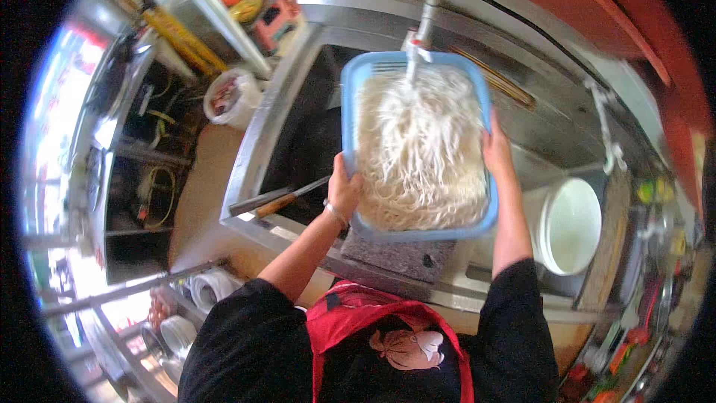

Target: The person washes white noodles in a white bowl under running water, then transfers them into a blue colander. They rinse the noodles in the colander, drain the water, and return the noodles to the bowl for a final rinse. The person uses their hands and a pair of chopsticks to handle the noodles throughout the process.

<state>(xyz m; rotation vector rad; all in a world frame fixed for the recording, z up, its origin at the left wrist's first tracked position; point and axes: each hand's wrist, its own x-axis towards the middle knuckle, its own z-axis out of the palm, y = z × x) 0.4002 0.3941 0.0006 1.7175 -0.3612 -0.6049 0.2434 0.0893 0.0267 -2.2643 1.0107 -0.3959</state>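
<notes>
A blue plastic basket (493, 201) full of pale noodles (419, 157) is held over a stainless steel sink, between both my hands. My left hand (345, 187) grips its left side near the lower corner. On the opposite side, my right hand (497, 143) holds the rim a little higher up. A tap (428, 22) reaches over the basket's far end, and water appears to run from its spout onto the noodles. The noodles fan out below the spout in long strands. Beneath the basket's near edge lies a grey cloth or mat (394, 257).
A white bucket (570, 226) lies tilted in the sink area at the right. A wooden-handled tool (274, 205) rests across the sink's left corner. Long wooden sticks (503, 81) lie behind the basket. On the left stands a white tub (232, 98) with contents, near metal shelving (151, 151).
</notes>
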